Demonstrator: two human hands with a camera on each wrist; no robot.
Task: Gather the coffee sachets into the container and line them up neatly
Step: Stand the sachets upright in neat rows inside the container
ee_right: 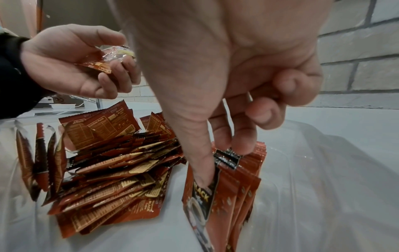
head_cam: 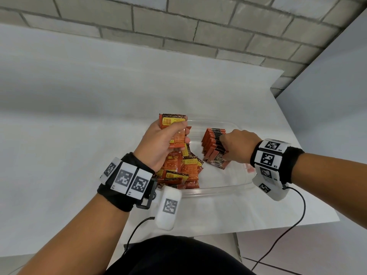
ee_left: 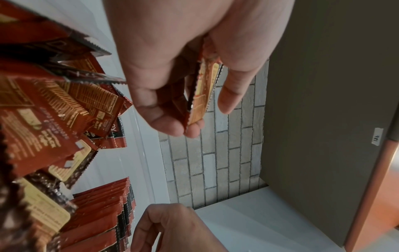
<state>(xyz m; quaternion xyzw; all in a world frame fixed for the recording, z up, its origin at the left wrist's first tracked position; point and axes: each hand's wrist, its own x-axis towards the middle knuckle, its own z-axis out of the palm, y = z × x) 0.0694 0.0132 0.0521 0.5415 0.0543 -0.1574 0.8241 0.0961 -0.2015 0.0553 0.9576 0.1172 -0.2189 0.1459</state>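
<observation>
The left hand (head_cam: 158,141) pinches several flat orange-brown foil coffee sachets (head_cam: 174,133) above the clear plastic container (head_cam: 218,190). The right hand (head_cam: 236,145) pinches the upright sachet row (head_cam: 215,147) beneath it. Judged light, limp and slippery; best gripped across the crimped edges.

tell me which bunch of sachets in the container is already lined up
The row of sachets under the right hand, standing on edge and packed face to face. The loose pile below the left hand lies jumbled.

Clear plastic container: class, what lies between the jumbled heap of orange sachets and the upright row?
A bare strip of the clear plastic container floor separates heap from row; clearest in the right wrist view.
</observation>
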